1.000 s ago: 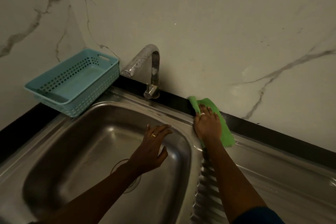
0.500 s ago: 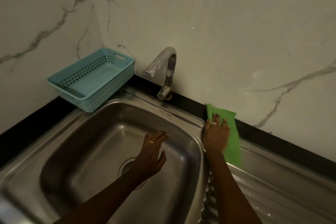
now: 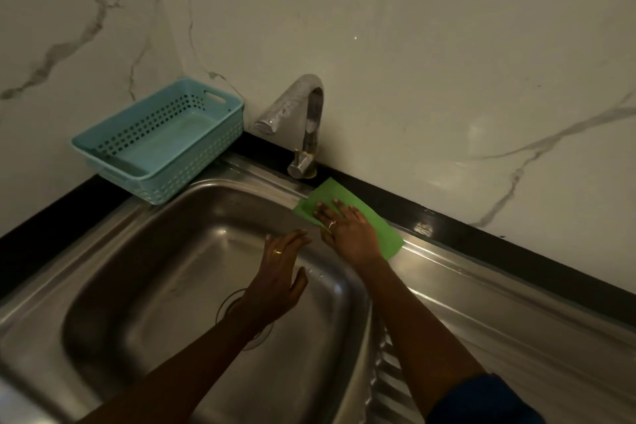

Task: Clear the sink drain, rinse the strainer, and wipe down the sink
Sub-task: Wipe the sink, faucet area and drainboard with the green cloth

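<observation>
A steel sink (image 3: 144,251) fills the lower left, its round drain (image 3: 229,308) partly hidden under my left wrist. My right hand (image 3: 351,232) lies flat on a green cloth (image 3: 385,231), pressing it onto the sink's back rim just right of the tap (image 3: 306,127). My left hand (image 3: 278,272) hovers over the basin with fingers spread and holds nothing. No strainer is visible apart from the drain.
A light blue perforated basket (image 3: 158,141) stands on the black counter edge at the back left corner. A ribbed steel drainboard (image 3: 516,337) stretches to the right. A black strip (image 3: 481,234) runs along the marble wall.
My right hand has slid the green cloth left along the back rim, from the drainboard corner towards the tap. My left hand stays over the basin.
</observation>
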